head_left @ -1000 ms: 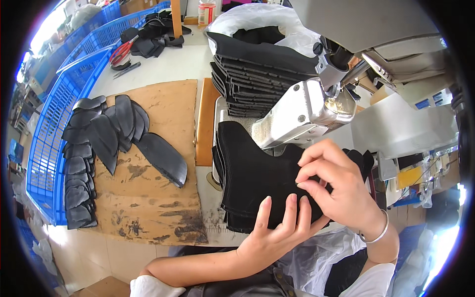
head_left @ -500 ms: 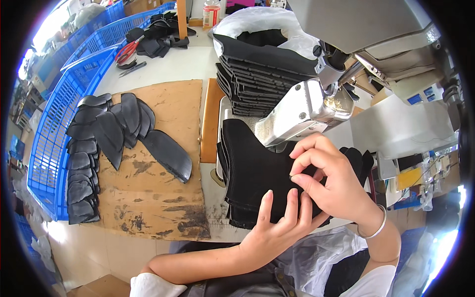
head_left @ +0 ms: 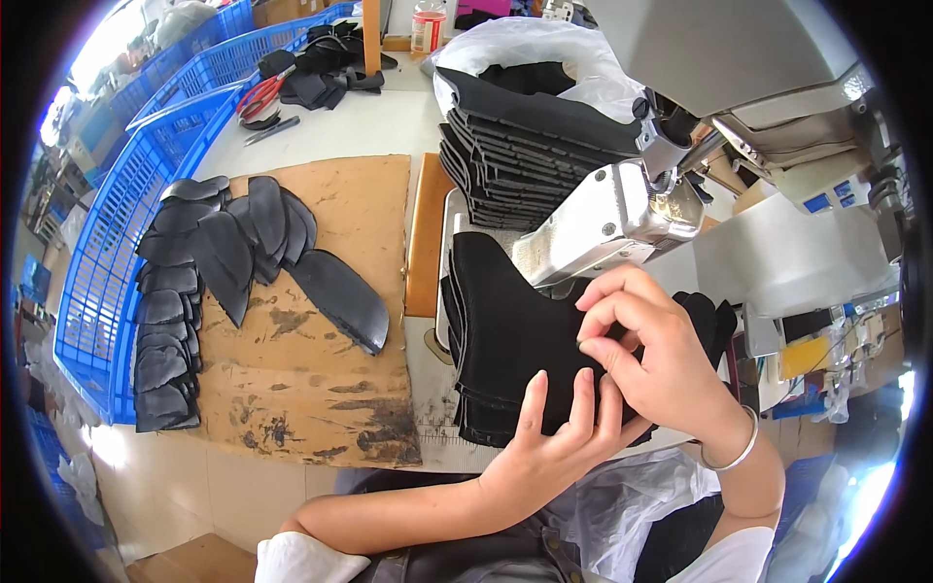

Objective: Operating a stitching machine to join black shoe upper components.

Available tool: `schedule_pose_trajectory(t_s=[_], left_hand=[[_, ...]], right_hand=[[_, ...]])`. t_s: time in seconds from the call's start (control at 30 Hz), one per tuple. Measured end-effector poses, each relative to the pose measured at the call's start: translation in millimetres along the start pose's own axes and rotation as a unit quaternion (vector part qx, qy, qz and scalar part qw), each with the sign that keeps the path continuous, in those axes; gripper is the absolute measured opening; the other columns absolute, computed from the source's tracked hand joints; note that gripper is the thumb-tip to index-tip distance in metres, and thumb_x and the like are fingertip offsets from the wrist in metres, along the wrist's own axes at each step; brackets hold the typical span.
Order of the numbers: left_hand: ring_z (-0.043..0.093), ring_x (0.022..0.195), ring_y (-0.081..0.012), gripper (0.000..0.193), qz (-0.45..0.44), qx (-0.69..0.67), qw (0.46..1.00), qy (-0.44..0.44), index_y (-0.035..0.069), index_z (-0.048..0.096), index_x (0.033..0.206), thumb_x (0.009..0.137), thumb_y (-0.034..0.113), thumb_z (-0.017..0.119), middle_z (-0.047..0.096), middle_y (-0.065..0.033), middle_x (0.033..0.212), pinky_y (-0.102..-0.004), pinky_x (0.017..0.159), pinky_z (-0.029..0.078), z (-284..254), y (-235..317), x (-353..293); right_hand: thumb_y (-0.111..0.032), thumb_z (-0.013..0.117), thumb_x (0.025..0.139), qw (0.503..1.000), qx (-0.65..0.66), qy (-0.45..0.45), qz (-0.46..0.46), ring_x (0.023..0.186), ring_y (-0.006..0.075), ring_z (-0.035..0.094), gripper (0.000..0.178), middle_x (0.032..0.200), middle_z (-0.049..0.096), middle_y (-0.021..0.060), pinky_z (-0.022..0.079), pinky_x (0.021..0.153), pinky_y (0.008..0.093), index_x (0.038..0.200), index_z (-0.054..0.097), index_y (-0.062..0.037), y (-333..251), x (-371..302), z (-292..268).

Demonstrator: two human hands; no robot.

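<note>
A stack of black boot-shaped fabric pieces lies in front of me beside the sewing machine's metal arm. My left hand rests on its near right part, fingers stretched out and apart. Just above and to the right, my right hand is closed in a pinch, thumb against forefinger, over the stack. Something tiny and dark shows at the fingertips, too small to name. A metal bangle circles my right wrist. The stack's right part is hidden behind my hands.
Behind lies a tall pile of black pieces in a white plastic bag. At left, curved dark grey pieces overlap on stained cardboard. A blue basket stands beside it; red-handled scissors lie beyond.
The view has shifted slightly, so most things sit a little further right. My hands hold nearly the same pose over the stack.
</note>
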State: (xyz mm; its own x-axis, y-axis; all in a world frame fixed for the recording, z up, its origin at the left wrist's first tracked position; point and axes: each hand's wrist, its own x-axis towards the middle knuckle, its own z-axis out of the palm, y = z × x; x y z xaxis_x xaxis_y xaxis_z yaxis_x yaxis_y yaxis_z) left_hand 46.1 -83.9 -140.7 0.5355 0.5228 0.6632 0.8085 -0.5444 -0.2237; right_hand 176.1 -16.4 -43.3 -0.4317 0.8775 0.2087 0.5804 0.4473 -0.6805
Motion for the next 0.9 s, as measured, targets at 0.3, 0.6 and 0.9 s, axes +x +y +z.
schedule_pose_trajectory(t_s=[0.3, 0.6, 0.9], left_hand=[[0.046, 0.115, -0.0252, 0.06, 0.013, -0.011, 1.0, -0.003, 0.039, 0.044, 0.14, 0.081, 0.045, 0.056, 0.045, -0.0096, 0.121, -0.0611, 0.094, 0.042, -0.3, -5.3, -1.7], [0.046, 0.116, -0.0256, 0.058, 0.002, 0.003, 1.0, -0.001, 0.04, 0.044, 0.139, 0.083, 0.044, 0.055, 0.045, -0.0096, 0.121, -0.0612, 0.094, 0.041, 1.2, -0.2, -2.0], [0.046, 0.117, -0.0215, 0.067, -0.025, 0.004, 1.0, 0.01, 0.028, 0.038, 0.146, 0.081, 0.033, 0.052, 0.045, -0.0076, 0.123, -0.0541, 0.096, 0.043, 1.6, 2.7, -0.1]], right_hand=[[0.008, 0.06, 0.081, 0.994, -0.09, -0.057, -0.035, 0.074, 0.0141, 0.058, 0.009, 0.1, 0.056, 0.0074, 0.049, 0.06, 0.0259, 0.081, 0.054, 0.0008, -1.4, 12.0, 4.1], [0.005, 0.062, 0.08, 0.995, -0.084, -0.028, -0.053, 0.074, 0.0197, 0.059, 0.007, 0.099, 0.055, 0.0103, 0.051, 0.064, 0.029, 0.081, 0.056, 0.0012, -5.4, 4.7, -0.3], [0.005, 0.057, 0.086, 0.984, 0.16, -0.021, 0.073, 0.09, 0.0168, 0.06, 0.007, 0.108, 0.051, 0.0117, 0.055, 0.076, 0.0271, 0.085, 0.052, -0.0001, -7.1, -1.6, -8.5]])
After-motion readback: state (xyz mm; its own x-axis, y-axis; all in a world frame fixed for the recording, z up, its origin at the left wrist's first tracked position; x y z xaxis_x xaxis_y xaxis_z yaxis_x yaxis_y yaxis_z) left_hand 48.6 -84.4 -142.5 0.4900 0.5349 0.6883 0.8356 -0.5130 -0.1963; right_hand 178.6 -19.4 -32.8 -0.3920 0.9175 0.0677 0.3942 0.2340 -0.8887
